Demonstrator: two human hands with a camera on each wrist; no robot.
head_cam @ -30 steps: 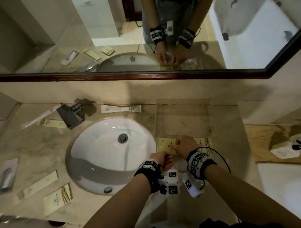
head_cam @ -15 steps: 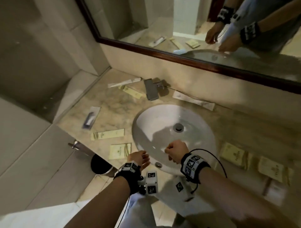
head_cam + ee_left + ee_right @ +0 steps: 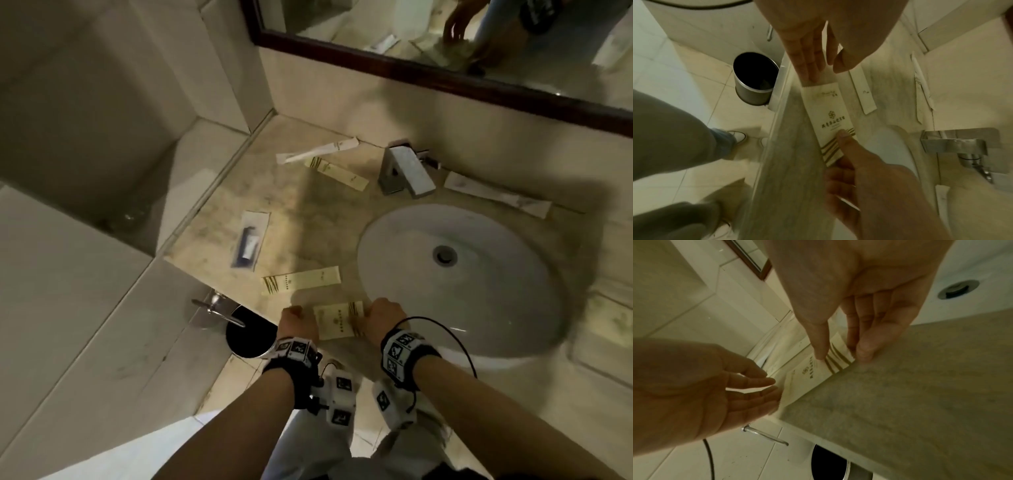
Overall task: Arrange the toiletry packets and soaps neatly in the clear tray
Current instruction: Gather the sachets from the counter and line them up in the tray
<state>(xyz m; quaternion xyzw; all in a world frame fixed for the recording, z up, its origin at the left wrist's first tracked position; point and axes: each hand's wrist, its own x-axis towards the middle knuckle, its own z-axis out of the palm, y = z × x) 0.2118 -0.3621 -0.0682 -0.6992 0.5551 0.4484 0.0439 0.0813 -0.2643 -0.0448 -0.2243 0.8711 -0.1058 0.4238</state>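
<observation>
Our right hand (image 3: 383,317) pinches the striped end of a flat cream paper packet (image 3: 337,320) at the marble table's (image 3: 301,222) front edge, while our left hand (image 3: 296,320), fingers straight, touches its other end. Several packets lie scattered left of the white sink (image 3: 479,308) and the clear tray is out of view, so we judge most of the arranging is left.

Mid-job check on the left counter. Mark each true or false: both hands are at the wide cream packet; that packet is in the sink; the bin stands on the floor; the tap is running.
1. Both hands are at the wide cream packet with gold stripes. True: left hand at one end, right hand at the striped end.
2. That packet lies in the white oval sink. False: it lies on the marble counter, beside the sink.
3. The round metal bin stands on the floor. True.
4. The chrome tap is running. False: no water shows.
</observation>
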